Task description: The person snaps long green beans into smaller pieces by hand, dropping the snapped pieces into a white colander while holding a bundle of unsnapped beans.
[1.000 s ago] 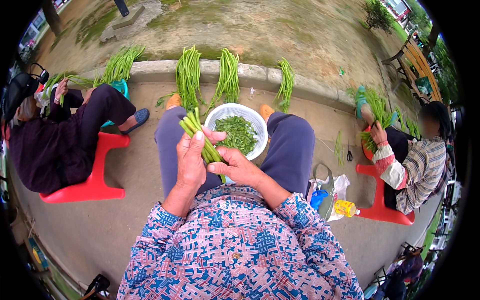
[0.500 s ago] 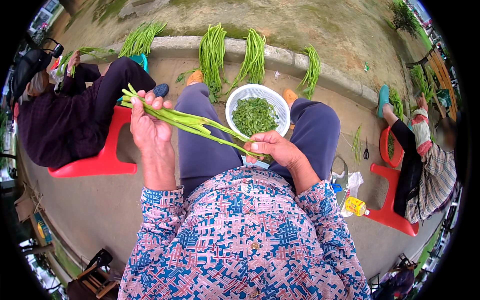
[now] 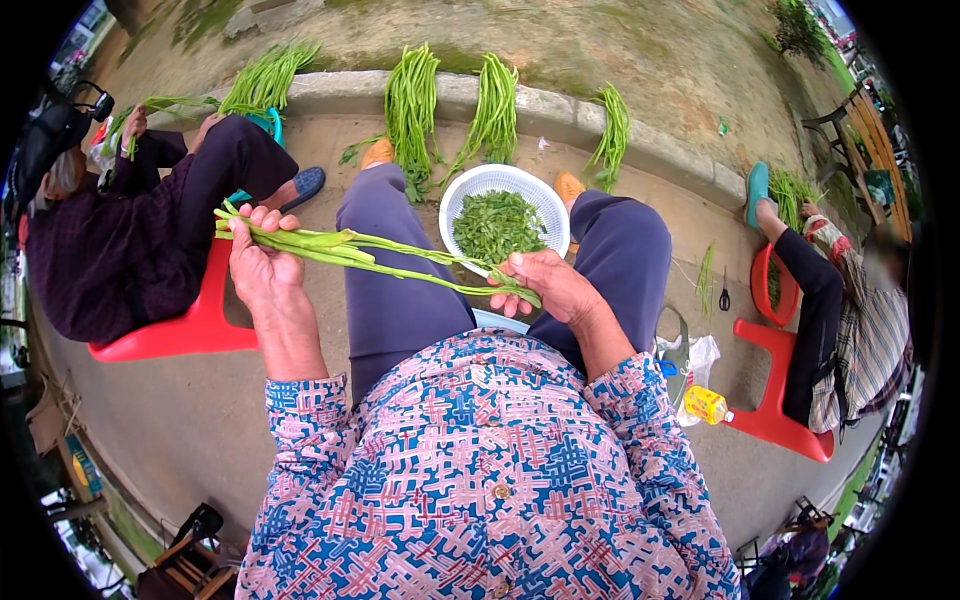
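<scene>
Head view shows a bunch of long green stems (image 3: 370,255) stretched nearly level across the lap, thick pale ends up-left, thin ends down-right. Left hand (image 3: 258,265) is wrapped around the thick ends; right hand (image 3: 548,285) pinches the thin ends beside a white basket (image 3: 548,200) of chopped greens. By the right leg on the pavement lies a yellow bottle (image 3: 708,404) near a white bag (image 3: 700,352).

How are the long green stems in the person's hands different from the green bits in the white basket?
The long green stems are whole and stretched out between the left hand and the right hand. The chopped green pieces are short and heaped loose. The stems hang in the air over the lap; the pieces lie inside the round white plastic basket. Both are green.
</scene>
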A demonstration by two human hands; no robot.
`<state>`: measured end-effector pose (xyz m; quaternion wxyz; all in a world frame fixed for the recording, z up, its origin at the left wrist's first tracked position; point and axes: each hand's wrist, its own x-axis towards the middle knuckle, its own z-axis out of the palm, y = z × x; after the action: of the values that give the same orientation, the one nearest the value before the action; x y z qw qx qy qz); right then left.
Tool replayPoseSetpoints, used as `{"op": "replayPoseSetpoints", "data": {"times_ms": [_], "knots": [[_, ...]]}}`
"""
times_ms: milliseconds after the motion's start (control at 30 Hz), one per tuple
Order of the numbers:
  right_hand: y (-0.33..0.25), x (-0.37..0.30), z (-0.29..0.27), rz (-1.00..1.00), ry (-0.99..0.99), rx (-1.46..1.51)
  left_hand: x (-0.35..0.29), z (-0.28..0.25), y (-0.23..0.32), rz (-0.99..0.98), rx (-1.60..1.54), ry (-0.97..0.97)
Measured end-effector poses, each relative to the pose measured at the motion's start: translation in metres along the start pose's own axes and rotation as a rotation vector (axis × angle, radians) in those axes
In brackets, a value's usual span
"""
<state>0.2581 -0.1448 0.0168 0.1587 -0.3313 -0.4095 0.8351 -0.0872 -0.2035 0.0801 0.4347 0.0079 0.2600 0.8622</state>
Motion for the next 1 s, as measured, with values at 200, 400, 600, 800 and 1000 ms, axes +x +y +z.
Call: {"op": "replayPoseSetpoints", "data": {"times_ms": [200, 400, 600, 800, 1000], "knots": [[-0.001, 0.000, -0.004, 0.014, 0.039, 0.047, 0.003, -0.002, 0.003, 0.001, 0.007, -0.016], [0.003, -0.003, -0.017, 0.030, 0.038, 0.085, 0.007, -0.006, 0.009, 0.000, -0.016, -0.052], [0.005, -0.001, -0.017, 0.035, 0.042, 0.030, 0.005, -0.005, 0.012, 0.012, -0.011, -0.065], [0.016, 0.003, -0.026, 0.073, 0.144, -0.255, 0.004, -0.001, 0.012, 0.019, -0.007, -0.104], [0.024, 0.010, -0.024, -0.086, 0.324, -0.463, 0.001, 0.001, 0.007, 0.013, 0.004, -0.215]]}}
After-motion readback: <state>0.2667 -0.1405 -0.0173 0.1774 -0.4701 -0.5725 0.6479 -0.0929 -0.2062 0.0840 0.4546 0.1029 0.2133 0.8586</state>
